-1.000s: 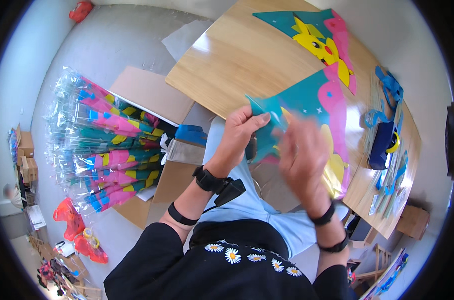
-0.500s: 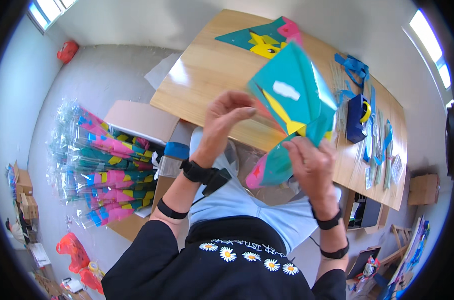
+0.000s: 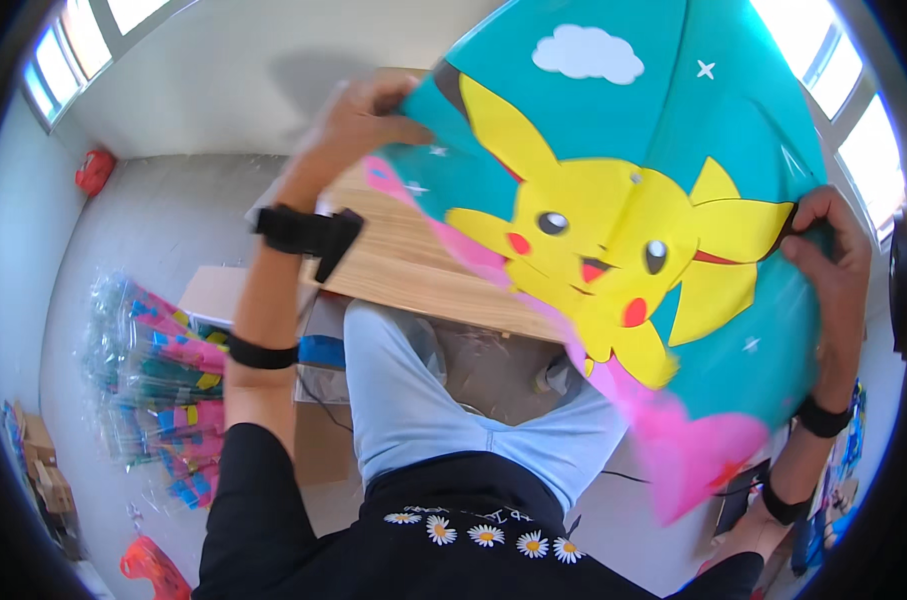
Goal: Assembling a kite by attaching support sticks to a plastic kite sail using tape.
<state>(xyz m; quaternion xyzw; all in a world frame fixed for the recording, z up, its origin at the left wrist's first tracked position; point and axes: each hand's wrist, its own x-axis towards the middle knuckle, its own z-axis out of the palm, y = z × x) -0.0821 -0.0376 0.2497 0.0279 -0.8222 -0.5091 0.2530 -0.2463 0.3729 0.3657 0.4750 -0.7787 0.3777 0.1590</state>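
A teal kite sail (image 3: 613,130) with a yellow cartoon animal, a white cloud and a pink lower border is spread out in front of me, raised above the table and tilted. My left hand (image 3: 368,125) pinches its left corner between thumb and fingers. At the right edge, by the tip of the printed ear, my right hand (image 3: 833,240) grips the sail, some fingers hidden behind it. The pink lower end hangs over my right thigh.
Behind the sail stands a wooden table (image 3: 403,245), largely covered from view. On the floor to the left lie several plastic-wrapped kites (image 3: 163,390) by a cardboard box (image 3: 213,292). Red plastic bags (image 3: 153,570) rest at the lower left.
The kite sail, folded over in my hands before, is now opened wide and lifted. My hands have moved up and apart, the left one now gripping its corner. The table is now mostly hidden.
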